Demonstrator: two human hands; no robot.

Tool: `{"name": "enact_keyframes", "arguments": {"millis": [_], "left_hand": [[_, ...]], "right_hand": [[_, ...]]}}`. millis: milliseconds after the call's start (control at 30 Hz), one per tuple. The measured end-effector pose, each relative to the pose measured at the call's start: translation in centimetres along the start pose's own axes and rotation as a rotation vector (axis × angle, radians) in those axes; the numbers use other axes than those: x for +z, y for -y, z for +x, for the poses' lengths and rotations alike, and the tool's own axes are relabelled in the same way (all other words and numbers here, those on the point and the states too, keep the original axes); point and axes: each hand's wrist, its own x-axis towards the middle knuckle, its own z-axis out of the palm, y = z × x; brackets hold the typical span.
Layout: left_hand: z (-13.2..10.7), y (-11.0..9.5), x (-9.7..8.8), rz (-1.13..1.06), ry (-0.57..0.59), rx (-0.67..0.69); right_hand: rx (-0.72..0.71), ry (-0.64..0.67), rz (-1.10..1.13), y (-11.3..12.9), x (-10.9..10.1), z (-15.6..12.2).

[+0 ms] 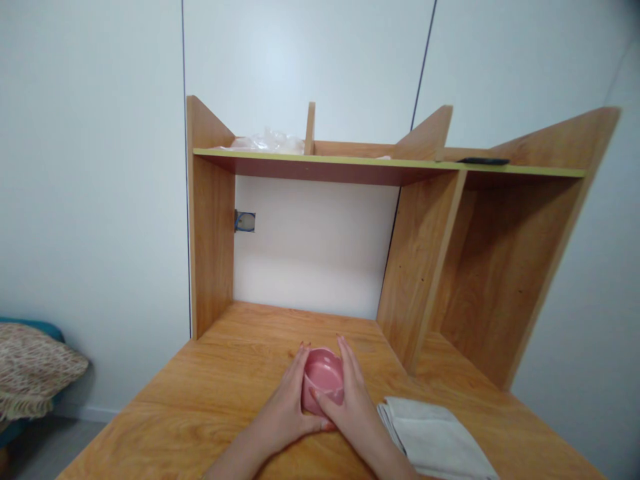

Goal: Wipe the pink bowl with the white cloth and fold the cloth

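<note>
Between my two hands is a small pink bowl [324, 371] with a wavy rim and a glossy inside, seen from above over the wooden desk [200, 400]. My left hand [287, 397] wraps its left side, the thumb lying low across the front. On the right side, my right hand [353, 393] grips the bowl with fingers along the wall and the thumb over its front. Whether the bowl rests on the desk or is held just above it, I cannot tell. A folded light grey cloth [433, 437] lies right of my right forearm.
A wooden shelf unit [213, 247] stands at the back of the desk. On its upper shelf are a clear plastic bag [270, 141] and a flat black object [484, 161]. An open wall socket box [245, 222] shows behind. A patterned cover [37, 367] hangs at far left.
</note>
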Motion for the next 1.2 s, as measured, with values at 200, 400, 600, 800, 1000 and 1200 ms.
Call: {"name": "enact_keyframes", "arguments": {"millis": [200,400,600,800,1000,1200], "left_hand": [[0.2,0.5,0.4,-0.018,-0.029,-0.068],[0.5,0.7,-0.2,-0.035,-0.13,-0.046],[1.2,1.7,-1.8,0.115,-0.35,-0.064],[2.0,3.7,-4.5,0.385,-0.637,-0.323],[1.7,3.9,-8.3,0.39,-0.869,-0.594],[1.4,4.7,-8.8,0.373,-0.901,-0.599]], "right_hand": [[0.339,-0.006,0.141,-1.9,0.1,0.1],[0.246,0.118,0.347,-1.2,0.8,-0.6],[0.169,0.128,0.299,-0.2,1.7,-1.0],[0.184,0.126,0.182,-1.4,1.5,-1.1],[0.181,0.127,0.141,-1.9,1.5,-1.0],[0.162,0.167,0.102,-1.4,1.3,-1.1]]}}
